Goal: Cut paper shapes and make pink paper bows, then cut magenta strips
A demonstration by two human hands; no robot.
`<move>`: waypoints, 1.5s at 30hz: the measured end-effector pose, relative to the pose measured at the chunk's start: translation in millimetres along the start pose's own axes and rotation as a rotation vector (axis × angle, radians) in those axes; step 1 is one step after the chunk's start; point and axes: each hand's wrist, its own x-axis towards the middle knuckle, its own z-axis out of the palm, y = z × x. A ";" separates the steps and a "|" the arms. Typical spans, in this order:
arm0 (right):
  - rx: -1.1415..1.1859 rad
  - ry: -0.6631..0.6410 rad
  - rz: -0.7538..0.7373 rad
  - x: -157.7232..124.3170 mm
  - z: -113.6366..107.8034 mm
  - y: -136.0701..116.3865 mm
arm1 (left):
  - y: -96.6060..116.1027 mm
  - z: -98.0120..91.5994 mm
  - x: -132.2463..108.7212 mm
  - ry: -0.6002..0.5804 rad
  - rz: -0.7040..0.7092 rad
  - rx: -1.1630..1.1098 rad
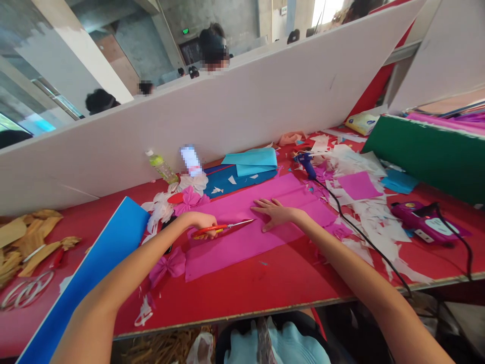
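A large pink sheet (223,247), paper or thin felt, lies across the red table. My left hand (204,224) is closed around the handles of red-handled scissors (227,227). Their blades rest over the sheet and point right, toward my other hand; they look nearly closed. Fingers spread, my right hand (275,213) lies flat on the sheet just beyond the blade tips. Beside my left wrist are a pink bow (168,266) and another pink bow (189,199) farther back.
A blue panel (98,263) stands at left. Behind the sheet are a bottle (162,167), a phone (191,161) and folded turquoise material (253,162). To the right lie a glue gun (306,164), its black cord, white scraps (379,222) and a purple device (424,222).
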 end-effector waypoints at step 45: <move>0.002 0.015 -0.031 5.6 7.2 3.4 | 25.6 -8.6 -7.5 0.048 0.107 0.128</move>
